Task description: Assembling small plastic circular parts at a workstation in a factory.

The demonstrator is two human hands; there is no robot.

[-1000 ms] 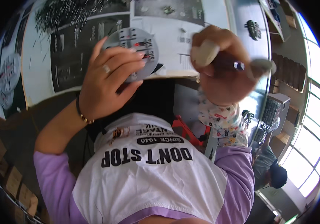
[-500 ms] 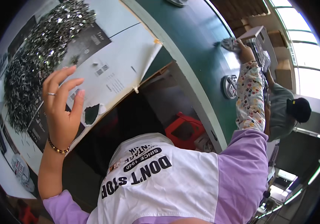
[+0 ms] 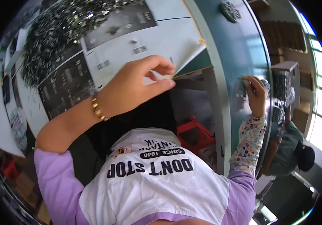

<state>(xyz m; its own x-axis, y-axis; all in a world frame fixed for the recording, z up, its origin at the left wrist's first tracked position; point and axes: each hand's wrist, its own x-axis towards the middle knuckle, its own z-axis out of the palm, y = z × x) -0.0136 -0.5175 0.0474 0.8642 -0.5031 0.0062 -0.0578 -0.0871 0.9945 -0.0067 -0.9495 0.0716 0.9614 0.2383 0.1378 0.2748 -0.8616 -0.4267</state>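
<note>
- The right grip [image 3: 257, 98] has its fingers bent over a blurred grey disc [image 3: 239, 93]; whether it clasps the disc or merely touches it, I cannot tell.
- That disc is at the green table [image 3: 243, 45], on the person's right, just left of the knuckles.
- The left grip [image 3: 157, 77] is released: bent fingers and thumb stand parted near the front right corner of the sheet-covered table [image 3: 161, 41].
- A beaded bracelet [image 3: 98, 108] circles the left wrist; a floral sleeve cover [image 3: 249, 142] wraps the right forearm.
- Another round grey piece [image 3: 230, 12] lies farther up the green table, well apart from the right grip.
- A heap of shiny dark strips [image 3: 48, 48] covers the far left of the sheet-covered table.
- A red stool [image 3: 194, 131] stands below, between the tables.
- Beyond the green table is a co-worker [image 3: 288, 153] in a dark cap.
</note>
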